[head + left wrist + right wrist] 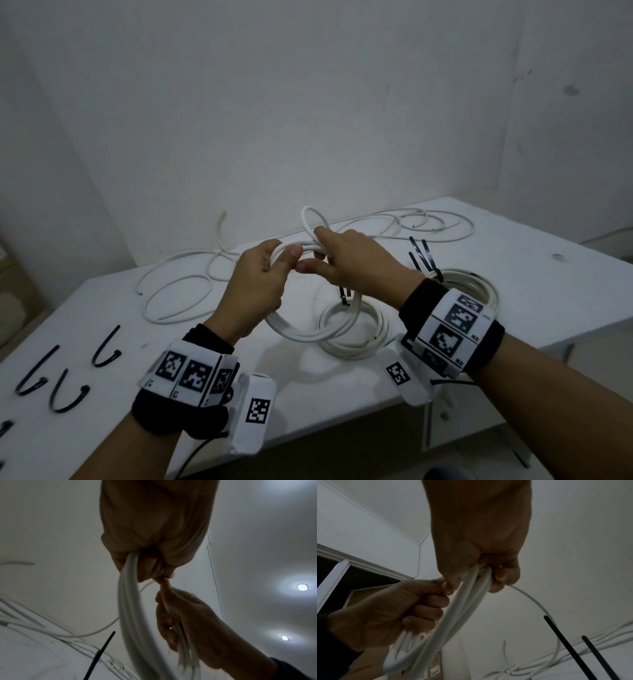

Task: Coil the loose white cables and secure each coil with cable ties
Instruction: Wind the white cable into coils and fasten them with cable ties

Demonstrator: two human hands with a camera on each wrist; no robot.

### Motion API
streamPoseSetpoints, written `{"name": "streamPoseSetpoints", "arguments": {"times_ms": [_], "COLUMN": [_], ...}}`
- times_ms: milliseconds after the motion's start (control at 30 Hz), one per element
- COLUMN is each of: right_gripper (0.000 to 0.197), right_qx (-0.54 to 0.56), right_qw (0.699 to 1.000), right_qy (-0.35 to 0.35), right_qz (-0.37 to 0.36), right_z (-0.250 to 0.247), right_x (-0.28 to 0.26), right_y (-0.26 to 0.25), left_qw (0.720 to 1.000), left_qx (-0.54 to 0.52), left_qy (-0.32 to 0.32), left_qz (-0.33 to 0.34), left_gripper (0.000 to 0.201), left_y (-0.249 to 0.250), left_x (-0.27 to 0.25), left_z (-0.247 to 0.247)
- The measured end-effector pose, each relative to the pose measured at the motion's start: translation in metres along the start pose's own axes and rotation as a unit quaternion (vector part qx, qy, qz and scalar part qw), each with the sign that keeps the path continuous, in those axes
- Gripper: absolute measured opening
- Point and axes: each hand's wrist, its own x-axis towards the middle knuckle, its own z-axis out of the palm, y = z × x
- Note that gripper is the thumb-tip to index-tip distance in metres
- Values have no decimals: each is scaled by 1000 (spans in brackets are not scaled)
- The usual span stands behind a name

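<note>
Two hands meet at the centre of the head view, both gripping one coil of white cable [308, 334] lifted above the white table [534, 274]. The left hand [255, 284] has its fingers curled round the coil's upper left side, thumb pressed on top. The right hand [352, 263] clasps the strands just beside it, fingers wrapped tight; a small loop [313, 219] stands up above its knuckles. The coil's lower arc hangs in front of a finished coil [356, 329] lying on the table at centre right. Another finished coil [472, 284] with black ties [423, 257] sticking up lies partly behind the right wrist. Loose cable [178, 301] sprawls across the upper left and along the far edge of the table. Spare black cable ties [65, 394] lie at the lower left.
</note>
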Motion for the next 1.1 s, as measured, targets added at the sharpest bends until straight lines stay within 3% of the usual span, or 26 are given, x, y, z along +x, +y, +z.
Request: {"name": "streamPoseSetpoints", "arguments": {"times_ms": [100, 233, 300, 400, 433, 500, 633, 733, 800, 900, 967, 1033, 1100], "right_gripper": [31, 18, 20, 26, 26, 29, 22, 21, 26, 26, 25, 24, 23], "right_qx": [-30, -90, -136, -160, -166, -178, -210, -187, -177, -183, -190, -194, -181], "right_qw": [999, 993, 985, 976, 972, 965, 958, 955, 948, 938, 928, 918, 913], "right_qy": [38, 61, 62, 88, 101, 136, 151, 185, 220, 247, 273, 303, 326], "right_qz": [-24, -56, -81, -123, -133, -135, -127, -135, -145, -160, -165, -166, -164], "right_z": [-7, -24, -37, -54, -59, -68, -80, -81, -82, -84, -84, -83, -81], "right_x": [2, 6, 8, 12, 14, 17, 27, 29, 31, 31, 31, 32, 33], "right_y": [2, -1, 0, 4, 4, 3, 5, 5, 6, 12, 17, 19, 22], "left_qw": [996, 977, 932, 838, 822, 837, 950, 989, 994, 986, 972, 959, 955], "left_qx": [45, 153, 283, 415, 418, 373, 189, 65, 7, -70, -144, -211, -243], "left_qy": [33, 28, 56, 140, 151, 116, 35, -29, -88, -153, -184, -187, -167], "left_qz": [63, 144, 219, 325, 357, 384, 246, 128, 66, 19, 9, 2, -14], "left_gripper": [19, 67, 66, 54, 46, 38, 40, 26, 24, 41, 31, 23, 29], "left_y": [1, 3, 8, 21, 28, 38, 56, 61, 60, 57, 59, 64, 69], "left_x": [-3, 4, 13, 26, 30, 36, 38, 38, 39, 40, 38, 36, 36], "left_z": [3, 1, -4, -14, -16, -16, -11, -8, -7, -9, -8, -5, -2]}}
